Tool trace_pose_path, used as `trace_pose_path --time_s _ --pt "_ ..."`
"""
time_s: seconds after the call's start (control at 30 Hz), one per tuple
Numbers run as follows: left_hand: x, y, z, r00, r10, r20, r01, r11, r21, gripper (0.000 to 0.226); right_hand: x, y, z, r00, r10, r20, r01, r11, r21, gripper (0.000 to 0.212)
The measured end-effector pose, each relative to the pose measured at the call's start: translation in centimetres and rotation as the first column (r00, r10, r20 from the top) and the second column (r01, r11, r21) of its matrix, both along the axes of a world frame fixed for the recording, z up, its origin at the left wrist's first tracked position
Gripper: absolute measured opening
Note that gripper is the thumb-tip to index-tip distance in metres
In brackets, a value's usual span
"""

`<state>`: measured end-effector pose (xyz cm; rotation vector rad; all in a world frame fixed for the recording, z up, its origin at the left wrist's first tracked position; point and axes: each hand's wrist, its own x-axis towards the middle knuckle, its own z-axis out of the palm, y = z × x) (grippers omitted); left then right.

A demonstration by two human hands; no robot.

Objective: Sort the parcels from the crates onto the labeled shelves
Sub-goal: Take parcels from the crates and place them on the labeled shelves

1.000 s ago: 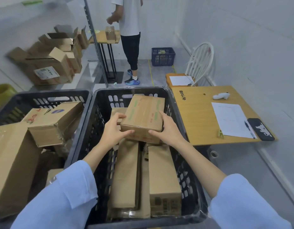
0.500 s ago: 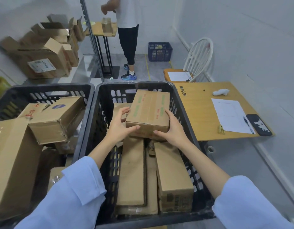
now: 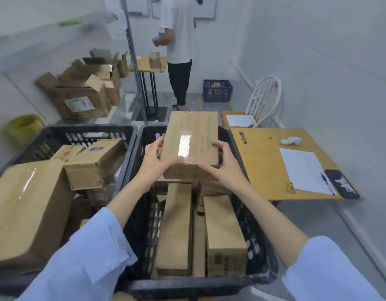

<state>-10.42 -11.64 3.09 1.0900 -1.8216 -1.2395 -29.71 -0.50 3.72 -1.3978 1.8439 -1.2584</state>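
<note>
A taped brown cardboard parcel [image 3: 191, 140] with green and red print is held above the right black crate [image 3: 256, 246]. My left hand [image 3: 154, 165] grips its left near corner and my right hand [image 3: 225, 167] grips its right side. Below it in that crate lie several long cardboard parcels [image 3: 176, 227]. The left black crate [image 3: 88, 132] holds a large parcel [image 3: 25, 211] and a smaller tilted one [image 3: 94, 162]. A metal shelf upright [image 3: 133, 59] stands behind the crates, with opened boxes [image 3: 85, 96] on a low shelf to its left.
A wooden table [image 3: 265, 168] at the right carries a paper sheet, pen, phone and a white handheld device. Beyond stand a white chair [image 3: 265, 98], a blue basket [image 3: 218, 90], a small stand with a box, and a person in a white shirt [image 3: 179, 40]. A yellow bin [image 3: 25, 127] sits far left.
Both hands have lifted the parcel up out of the right crate and further from me. The view has tilted upward, showing more of the room.
</note>
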Motion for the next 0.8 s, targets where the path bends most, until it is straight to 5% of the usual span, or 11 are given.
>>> trace_pose_path --time_s 0.3,0.57,0.8 --pt "6.2 6.4 4.2 0.958 0.277 -0.078 -0.278 0.961 -0.002 0.083 3.3 -0.3 3.8 0.963 0.262 0.062 -0.258 0.964 -0.065 0.09" --pt "12.2 16.1 5.6 0.858 0.483 -0.174 -0.5 0.863 -0.069 0.075 9.0 2.5 6.3 0.875 0.483 0.021 -0.477 0.87 -0.126 0.072" --pt "18.2 26.6 7.2 0.704 0.692 -0.159 -0.71 0.681 -0.18 0.088 15.2 7.1 7.3 0.718 0.695 -0.033 -0.69 0.705 -0.163 0.079"
